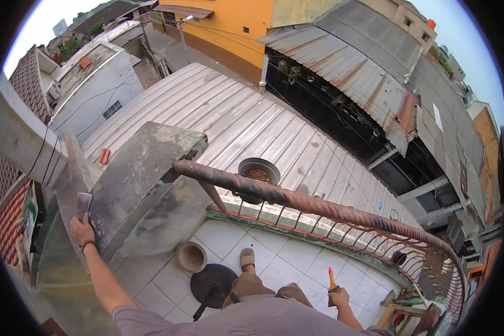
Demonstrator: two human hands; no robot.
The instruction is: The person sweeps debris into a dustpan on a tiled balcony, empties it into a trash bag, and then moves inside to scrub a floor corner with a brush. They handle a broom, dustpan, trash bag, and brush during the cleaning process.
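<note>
My left hand point(82, 231) reaches out to the concrete wall at the left, closed around a scraper point(84, 205) with a broad metal blade. The blade points away from me, over the wall's weathered grey top point(140, 157). Low on the right, my right hand point(339, 297) grips a paintbrush point(331, 278). Its orange, red-tipped handle stands up above the fingers, and the dark lower part shows beside the hand.
A rusty handrail point(297, 199) curves across the balcony's front. Beyond it a dark pot point(267, 168) holds brown bits. On the tiled floor point(274, 238) are a clay-coloured pot point(192, 257) and a round black pan-like object point(213, 280). Wooden pieces point(395, 309) lie at right.
</note>
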